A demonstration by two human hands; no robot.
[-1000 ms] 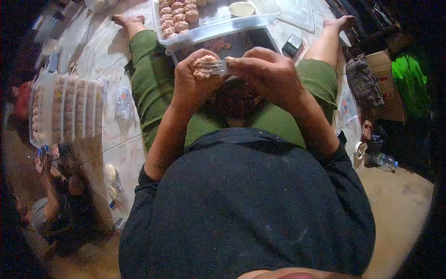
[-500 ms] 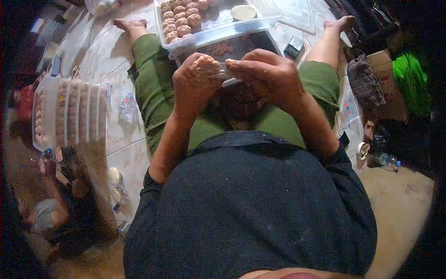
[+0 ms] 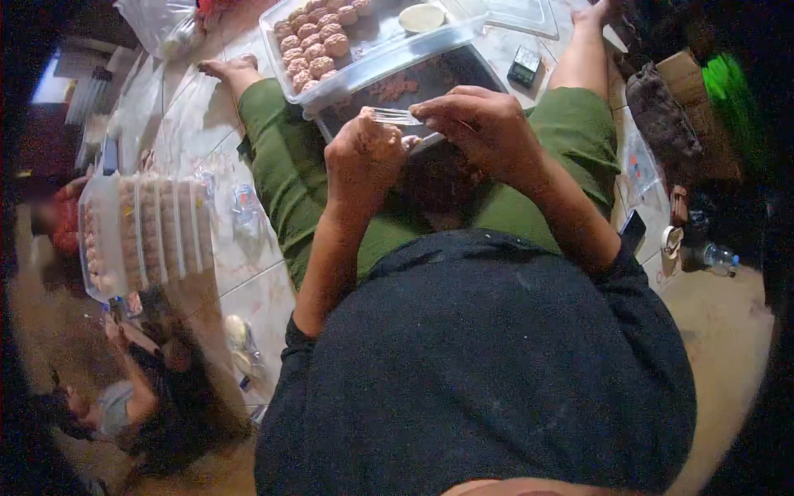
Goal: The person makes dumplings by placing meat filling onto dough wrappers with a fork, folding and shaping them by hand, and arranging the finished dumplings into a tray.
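Fingers curled, my left hand (image 3: 361,165) holds a pinkish, rough-surfaced ball (image 3: 382,147), partly hidden in the palm. A clear plastic fork (image 3: 395,116) is pinched between the thumb and fingers of my right hand (image 3: 480,124). Its tines reach left to the top of my left hand, above the ball. Just beyond my hands lies a dark tray (image 3: 451,74) with pinkish crumbs (image 3: 392,86) in it. Behind that stands a clear plastic container (image 3: 347,86) with rows of similar balls (image 3: 318,41) and a round pale disc (image 3: 422,18).
On the left stand several stacked clear containers (image 3: 107,240) filled with balls. Another person (image 3: 132,397) sits beyond them. A small dark scale-like device (image 3: 524,66) lies near my right leg, and a phone (image 3: 632,230) and bottle (image 3: 721,260) are at right.
The fork has lifted from the ball's side to above it, and my left hand has turned, hiding more of the ball. The whole view has shifted slightly.
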